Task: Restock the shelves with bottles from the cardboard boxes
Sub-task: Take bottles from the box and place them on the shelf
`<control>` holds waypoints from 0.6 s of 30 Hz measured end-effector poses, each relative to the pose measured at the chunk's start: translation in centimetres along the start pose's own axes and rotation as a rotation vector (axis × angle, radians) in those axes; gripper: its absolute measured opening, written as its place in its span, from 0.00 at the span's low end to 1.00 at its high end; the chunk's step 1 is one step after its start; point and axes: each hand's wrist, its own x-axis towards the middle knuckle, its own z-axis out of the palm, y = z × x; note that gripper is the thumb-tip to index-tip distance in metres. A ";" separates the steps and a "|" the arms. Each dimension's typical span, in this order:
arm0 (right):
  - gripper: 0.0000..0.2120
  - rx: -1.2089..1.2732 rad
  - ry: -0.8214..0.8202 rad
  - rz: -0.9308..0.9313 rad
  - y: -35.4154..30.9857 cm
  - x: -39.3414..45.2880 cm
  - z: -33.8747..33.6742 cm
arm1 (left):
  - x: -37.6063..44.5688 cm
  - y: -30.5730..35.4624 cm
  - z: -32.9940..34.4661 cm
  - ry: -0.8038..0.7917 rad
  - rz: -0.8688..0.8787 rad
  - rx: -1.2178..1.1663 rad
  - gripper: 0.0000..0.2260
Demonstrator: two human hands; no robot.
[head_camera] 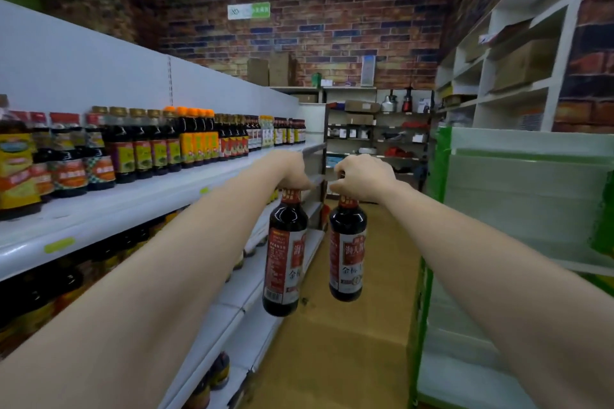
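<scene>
My left hand point(292, 173) grips the neck of a dark sauce bottle point(285, 256) with a red and white label, which hangs below it in the aisle. A second dark bottle point(347, 249) of the same kind hangs from my right hand point(363, 178), held by its cap and neck. Both arms stretch forward at the height of the top white shelf point(159, 196) on the left. That shelf carries a long row of sauce bottles point(186, 139), with bare shelf in front of them and at its far end. No cardboard box for the bottles shows near my hands.
Lower shelves on the left hold more dark bottles point(212, 372). A green-framed white shelf unit point(518, 209) stands on the right. The tan floor point(349, 342) of the aisle runs ahead to a rack of goods point(375, 133) against a brick wall. Cardboard boxes point(521, 66) sit high on the right.
</scene>
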 end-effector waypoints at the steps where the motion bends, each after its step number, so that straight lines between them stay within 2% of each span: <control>1: 0.13 0.002 0.016 -0.012 0.9 2.0 0.5 | 2.1 -0.4 0.0 0.029 -0.002 0.004 0.18; 4: 0.14 0.005 0.054 -0.017 3.4 7.2 2.5 | 8.2 -1.7 0.8 0.139 -0.027 -0.024 0.12; 7: 0.10 0.080 0.128 0.021 6.2 12.6 5.3 | 14.1 -3.1 1.8 0.244 -0.022 -0.104 0.17; 12: 0.12 0.199 0.155 0.026 11.0 22.2 10.0 | 23.4 -6.8 3.2 0.410 0.030 -0.218 0.17; 18: 0.12 0.230 0.070 -0.110 15.4 34.6 13.6 | 35.1 -11.5 2.4 0.380 0.112 -0.238 0.13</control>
